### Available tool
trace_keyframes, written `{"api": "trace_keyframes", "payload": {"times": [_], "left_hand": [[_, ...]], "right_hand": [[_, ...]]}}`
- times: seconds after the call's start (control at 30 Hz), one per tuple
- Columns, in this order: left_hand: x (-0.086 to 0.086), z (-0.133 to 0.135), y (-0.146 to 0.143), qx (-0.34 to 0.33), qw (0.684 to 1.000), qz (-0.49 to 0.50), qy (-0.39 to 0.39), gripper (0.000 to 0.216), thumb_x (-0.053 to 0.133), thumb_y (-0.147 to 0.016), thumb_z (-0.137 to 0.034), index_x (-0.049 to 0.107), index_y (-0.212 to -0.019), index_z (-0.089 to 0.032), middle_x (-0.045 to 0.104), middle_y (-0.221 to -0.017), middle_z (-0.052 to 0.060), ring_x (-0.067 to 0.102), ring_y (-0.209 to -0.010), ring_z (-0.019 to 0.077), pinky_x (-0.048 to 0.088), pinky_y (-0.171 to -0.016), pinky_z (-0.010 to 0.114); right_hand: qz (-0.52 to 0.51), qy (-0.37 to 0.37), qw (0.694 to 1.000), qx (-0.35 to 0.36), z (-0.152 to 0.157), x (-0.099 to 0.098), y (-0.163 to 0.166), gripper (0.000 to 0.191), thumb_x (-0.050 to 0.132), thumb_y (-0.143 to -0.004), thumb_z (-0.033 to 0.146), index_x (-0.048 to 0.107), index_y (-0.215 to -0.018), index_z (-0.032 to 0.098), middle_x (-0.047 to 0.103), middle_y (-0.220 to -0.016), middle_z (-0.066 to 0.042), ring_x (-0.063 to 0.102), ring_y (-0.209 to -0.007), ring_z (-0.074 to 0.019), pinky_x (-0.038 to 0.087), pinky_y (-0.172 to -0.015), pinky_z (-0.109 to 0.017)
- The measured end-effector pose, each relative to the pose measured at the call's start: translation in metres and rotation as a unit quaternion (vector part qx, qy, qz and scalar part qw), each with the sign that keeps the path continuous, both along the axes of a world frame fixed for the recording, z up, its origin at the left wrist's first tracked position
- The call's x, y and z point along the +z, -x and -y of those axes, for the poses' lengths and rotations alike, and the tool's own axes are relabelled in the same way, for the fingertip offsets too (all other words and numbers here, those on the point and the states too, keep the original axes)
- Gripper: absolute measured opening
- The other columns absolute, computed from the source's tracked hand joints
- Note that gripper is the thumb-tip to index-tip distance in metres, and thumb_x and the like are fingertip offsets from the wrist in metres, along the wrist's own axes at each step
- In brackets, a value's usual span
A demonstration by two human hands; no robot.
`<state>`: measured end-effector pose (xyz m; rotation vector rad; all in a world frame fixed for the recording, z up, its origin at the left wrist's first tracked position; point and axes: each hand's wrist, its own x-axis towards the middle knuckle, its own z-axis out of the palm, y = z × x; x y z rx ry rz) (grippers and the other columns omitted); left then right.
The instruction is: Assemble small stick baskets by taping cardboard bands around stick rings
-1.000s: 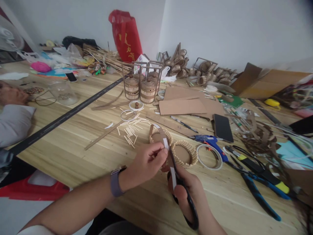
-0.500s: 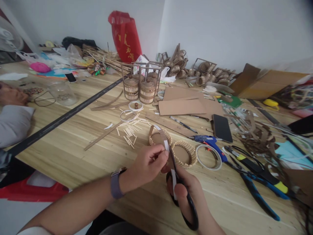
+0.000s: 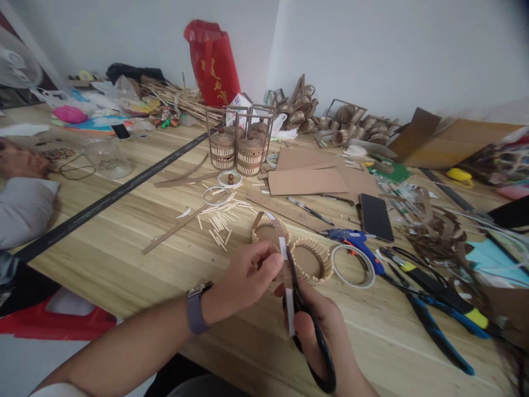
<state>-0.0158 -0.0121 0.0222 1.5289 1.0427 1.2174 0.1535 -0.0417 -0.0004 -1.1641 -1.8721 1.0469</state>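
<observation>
My left hand [image 3: 248, 275], with a grey watch on its wrist, pinches a narrow brown cardboard strip [image 3: 284, 259] that carries white tape. My right hand [image 3: 326, 336] grips black-handled scissors [image 3: 309, 331], whose blades point up along the strip just right of my left fingertips. Right behind the hands lie two rings of short wooden sticks [image 3: 311, 259] on the wooden table [image 3: 115, 248]. A roll of clear tape [image 3: 353, 266] lies to their right.
Loose wooden sticks [image 3: 221, 220], a long black ruler [image 3: 107, 198], two slatted wooden baskets [image 3: 237, 151], cardboard sheets [image 3: 309, 176], a black phone [image 3: 376, 216], a blue glue gun [image 3: 355, 242] and blue pliers [image 3: 438, 325] lie around. Another person's sleeve [image 3: 20, 207] rests at left.
The strip has slid a little lower through my left fingers and the scissors have shifted slightly along it. Nothing else on the table moved.
</observation>
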Motion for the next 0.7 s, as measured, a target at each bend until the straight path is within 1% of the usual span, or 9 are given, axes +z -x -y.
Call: {"api": "trace_keyframes", "payload": {"times": [0.1, 0.2, 0.3, 0.4, 0.57, 0.7], "left_hand": [[0.0056, -0.0033, 0.0023, 0.024, 0.999, 0.045, -0.001, 0.027, 0.044, -0.089, -0.036, 0.047, -0.068, -0.020, 0.049, -0.059, -0.004, 0.046, -0.054, 0.0102, 0.039, -0.051, 0.022], [0.0071, -0.0061, 0.0031, 0.022, 0.998, 0.061, 0.019, 0.027, 0.046, -0.090, -0.036, 0.044, -0.068, -0.020, 0.048, -0.057, -0.005, 0.047, -0.052, 0.0095, 0.039, -0.050, 0.021], [0.0051, -0.0065, 0.0024, 0.026, 0.998, 0.060, 0.023, 0.029, 0.048, -0.090, -0.036, 0.040, -0.067, -0.021, 0.047, -0.054, -0.006, 0.047, -0.051, 0.0090, 0.039, -0.049, 0.020], [0.0029, -0.0050, 0.0012, 0.024, 0.998, 0.055, 0.019, 0.029, 0.048, -0.091, -0.036, 0.040, -0.068, -0.021, 0.047, -0.055, -0.006, 0.046, -0.051, 0.0085, 0.038, -0.049, 0.019], [0.0000, -0.0030, 0.0003, 0.022, 0.999, 0.031, 0.022, 0.029, 0.047, -0.092, -0.037, 0.040, -0.070, -0.021, 0.047, -0.056, -0.005, 0.046, -0.052, 0.0088, 0.037, -0.048, 0.019], [-0.0013, -0.0029, 0.0006, 0.023, 0.999, 0.024, 0.021, 0.029, 0.047, -0.092, -0.040, 0.040, -0.071, -0.021, 0.048, -0.057, -0.005, 0.047, -0.052, 0.0093, 0.039, -0.049, 0.019]], "right_hand": [[0.010, 0.000, 1.000, -0.003, 0.0001, 0.0010, 0.0013, 0.080, 0.033, -0.075, 0.088, 0.066, -0.084, 0.017, 0.050, -0.054, 0.003, 0.044, -0.046, -0.0123, 0.036, -0.045, -0.023], [0.026, -0.006, 1.000, 0.002, 0.0008, 0.0003, 0.0024, 0.080, 0.031, -0.074, 0.089, 0.066, -0.082, 0.017, 0.050, -0.055, 0.003, 0.043, -0.046, -0.0119, 0.035, -0.044, -0.022], [0.030, -0.005, 1.000, 0.000, 0.0010, -0.0012, 0.0028, 0.081, 0.033, -0.073, 0.089, 0.066, -0.087, 0.016, 0.053, -0.055, 0.002, 0.045, -0.046, -0.0120, 0.036, -0.044, -0.022], [0.027, -0.007, 1.000, 0.009, -0.0002, -0.0015, 0.0031, 0.081, 0.034, -0.074, 0.088, 0.066, -0.089, 0.016, 0.051, -0.055, 0.003, 0.045, -0.046, -0.0121, 0.035, -0.043, -0.022], [0.018, 0.005, 1.000, 0.009, -0.0016, 0.0006, 0.0036, 0.081, 0.032, -0.074, 0.089, 0.066, -0.087, 0.016, 0.049, -0.055, 0.003, 0.043, -0.046, -0.0121, 0.034, -0.043, -0.022], [0.025, 0.009, 1.000, -0.003, -0.0006, 0.0000, 0.0030, 0.081, 0.032, -0.072, 0.090, 0.065, -0.084, 0.017, 0.048, -0.053, 0.004, 0.042, -0.045, -0.0119, 0.033, -0.043, -0.022]]}}
